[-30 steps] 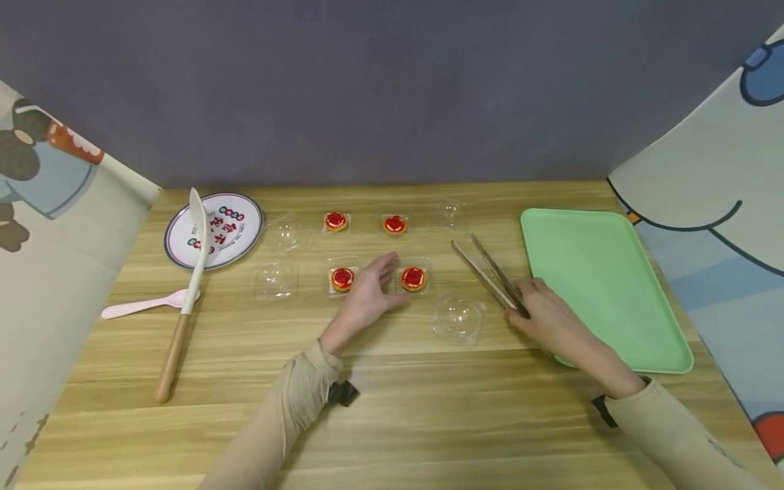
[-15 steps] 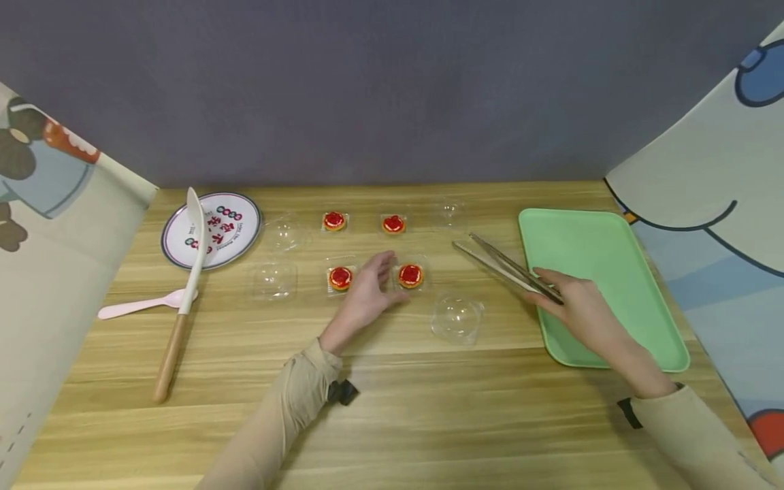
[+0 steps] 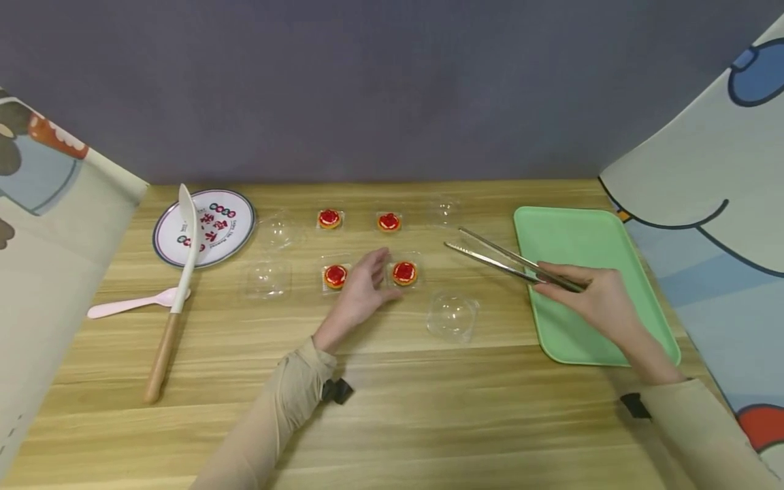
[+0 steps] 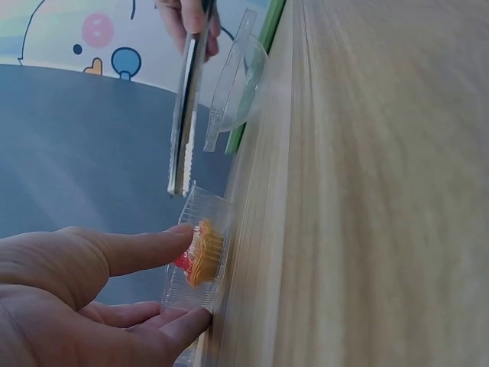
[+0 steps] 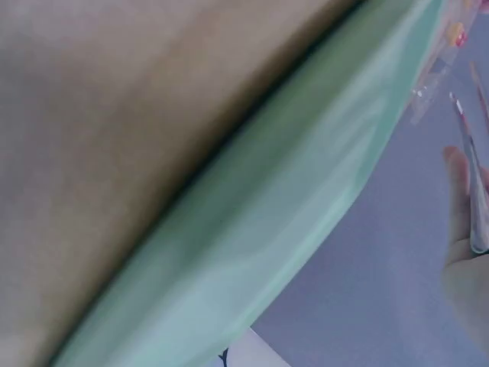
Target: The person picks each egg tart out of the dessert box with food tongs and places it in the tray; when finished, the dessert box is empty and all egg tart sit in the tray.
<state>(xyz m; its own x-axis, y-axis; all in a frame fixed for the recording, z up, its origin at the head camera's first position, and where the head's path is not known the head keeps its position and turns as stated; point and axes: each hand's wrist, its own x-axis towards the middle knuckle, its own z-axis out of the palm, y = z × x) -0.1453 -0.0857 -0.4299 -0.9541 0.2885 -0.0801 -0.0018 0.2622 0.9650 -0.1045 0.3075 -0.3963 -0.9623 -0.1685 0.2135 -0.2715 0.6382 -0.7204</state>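
My left hand (image 3: 363, 294) is beside the left edge of a clear plastic base (image 3: 417, 284) that bears a red-topped tart (image 3: 404, 273). Its thumb and fingers are spread; in the left wrist view the fingertips (image 4: 200, 319) come close to the base, and contact is hard to confirm. Another tart (image 3: 335, 275) lies just left of that hand. With thumb and fingers, my right hand (image 3: 597, 299) holds metal tongs (image 3: 499, 255) over the left edge of the green tray (image 3: 569, 235). The tong tips are apart, left of the tray, with nothing between them.
Two more tarts, one left (image 3: 329, 218) and one right (image 3: 388, 222), sit behind. Clear domed lids lie at right (image 3: 452, 316), back right (image 3: 442, 211) and left (image 3: 267, 278). A patterned plate (image 3: 235, 235), a long-handled white spoon (image 3: 162, 354) and a pink spoon (image 3: 125, 306) lie at left.
My right hand has moved right over the green tray and taken the tongs farther back along their handles, turning them flatter. My left hand has stayed beside the tart.
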